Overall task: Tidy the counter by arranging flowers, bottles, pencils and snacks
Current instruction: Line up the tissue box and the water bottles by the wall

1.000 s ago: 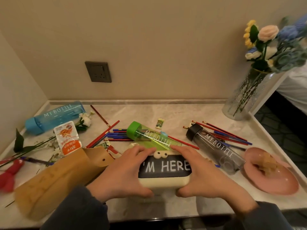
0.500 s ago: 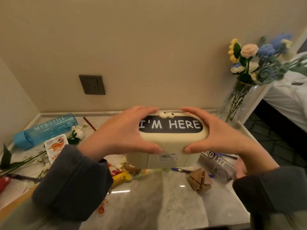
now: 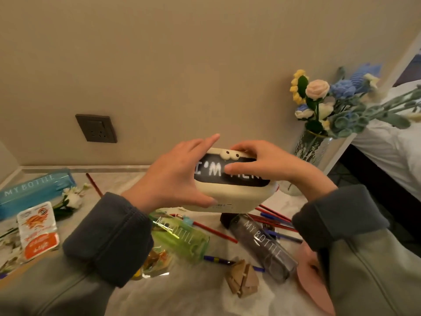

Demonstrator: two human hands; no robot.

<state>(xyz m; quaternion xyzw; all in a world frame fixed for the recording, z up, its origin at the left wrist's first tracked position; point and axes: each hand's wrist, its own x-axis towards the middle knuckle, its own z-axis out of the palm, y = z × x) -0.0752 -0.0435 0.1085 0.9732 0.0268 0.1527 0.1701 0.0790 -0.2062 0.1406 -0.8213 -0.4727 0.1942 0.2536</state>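
A cream box (image 3: 237, 197) with a black "I'M HERE" panel and two small eyes is held up above the counter. My left hand (image 3: 175, 176) grips its left end, thumb underneath and fingers over the top. My right hand (image 3: 268, 165) grips its top right part, fingers curled over the lid's far edge. Below lie a green bottle (image 3: 182, 240), a dark bottle (image 3: 264, 247) and a blue bottle (image 3: 34, 190), all on their sides. Red and blue pencils (image 3: 273, 218) are scattered. An orange snack packet (image 3: 37, 231) and white flowers (image 3: 73, 199) lie at the left.
A glass vase with knitted flowers (image 3: 312, 147) stands at the back right by the counter's edge. A pink plate (image 3: 312, 286) sits front right, a brown paper-wrapped snack (image 3: 242, 281) front centre. A wall socket (image 3: 96, 128) is on the back wall. A bed lies right of the counter.
Both hands have lifted the cream box off the counter's front and carried it up and away. My right hand has slid from the box's right end onto its top.
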